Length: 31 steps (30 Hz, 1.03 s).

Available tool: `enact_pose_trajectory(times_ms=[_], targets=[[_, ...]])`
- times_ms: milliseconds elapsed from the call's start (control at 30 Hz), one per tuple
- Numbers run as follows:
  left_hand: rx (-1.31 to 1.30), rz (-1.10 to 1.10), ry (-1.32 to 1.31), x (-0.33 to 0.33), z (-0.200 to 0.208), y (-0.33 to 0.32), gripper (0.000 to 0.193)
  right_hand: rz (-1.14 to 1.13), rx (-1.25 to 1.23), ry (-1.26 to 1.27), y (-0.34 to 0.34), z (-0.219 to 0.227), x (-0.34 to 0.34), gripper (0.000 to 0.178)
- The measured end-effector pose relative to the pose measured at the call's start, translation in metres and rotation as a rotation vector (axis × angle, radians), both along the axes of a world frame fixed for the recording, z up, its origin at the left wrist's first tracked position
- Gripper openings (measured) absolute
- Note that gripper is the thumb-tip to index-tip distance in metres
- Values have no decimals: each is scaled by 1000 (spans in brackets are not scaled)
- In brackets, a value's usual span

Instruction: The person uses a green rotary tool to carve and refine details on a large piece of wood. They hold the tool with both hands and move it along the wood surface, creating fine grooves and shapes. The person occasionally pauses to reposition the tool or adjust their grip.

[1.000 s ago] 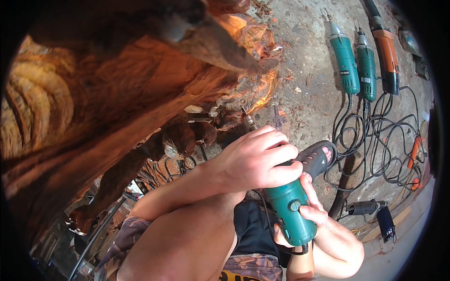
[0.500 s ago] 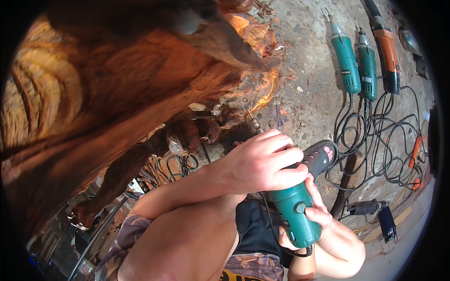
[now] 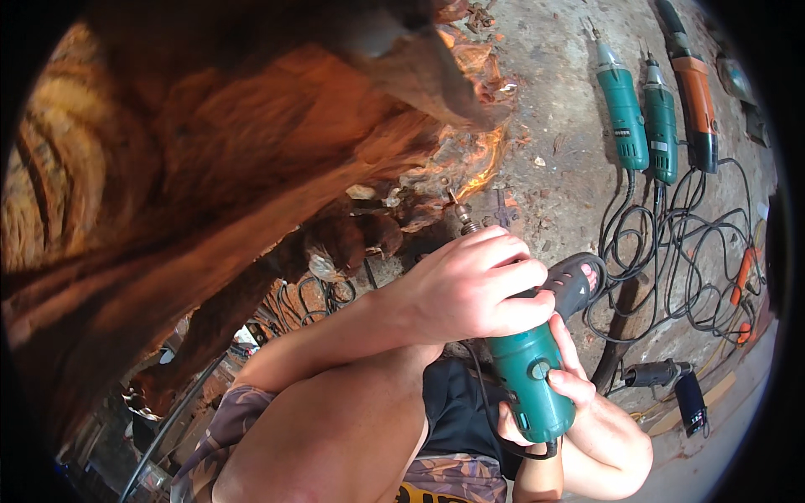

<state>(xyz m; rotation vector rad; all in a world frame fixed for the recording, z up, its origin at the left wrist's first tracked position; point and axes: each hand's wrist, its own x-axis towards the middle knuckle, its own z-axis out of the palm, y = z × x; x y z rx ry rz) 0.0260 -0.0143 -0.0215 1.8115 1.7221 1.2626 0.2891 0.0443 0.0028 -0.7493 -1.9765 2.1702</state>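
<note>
Both hands hold a green die grinder (image 3: 530, 381) with a thin bit in its metal collet. My left hand (image 3: 480, 285) wraps around the front of its body, just behind the collet, fingers closed. Around the rear end curls my right hand (image 3: 572, 381), its thumb near the round cap on the tool's side. The bit points up and left at the lower edge of a large reddish-brown wood carving (image 3: 277, 142); whether it touches the wood I cannot tell. A bright patch of light falls on the wood beside the bit.
On the concrete floor to the right lie two more green grinders (image 3: 622, 113) (image 3: 661, 126) and an orange power tool (image 3: 694, 101). Tangled black cables (image 3: 646, 243) spread below them. My sandalled foot (image 3: 574, 281) is beside the grinder. A phone (image 3: 692, 402) lies at the lower right.
The grinder and both hands have shifted very slightly right, and the bit's tip sits a touch higher. The surroundings have also slid a little in the picture. Both grips are the same.
</note>
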Motion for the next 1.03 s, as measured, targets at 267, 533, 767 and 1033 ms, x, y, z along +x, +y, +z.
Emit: enact_pose_trajectory(times_ms=[267, 533, 767, 1033], targets=[[-19, -45, 3, 3, 2, -1, 31, -20, 81, 101, -11, -1, 1, 116], [-42, -32, 39, 2, 3, -7, 31, -64, 162, 217, -9, 0, -14, 86], [-34, -22, 20, 2, 1, -5, 29, -103, 121, 165, -10, 2, -15, 75], [-72, -44, 26, 1, 2, -7, 29, -62, 132, 189, 0, -1, -20, 86]])
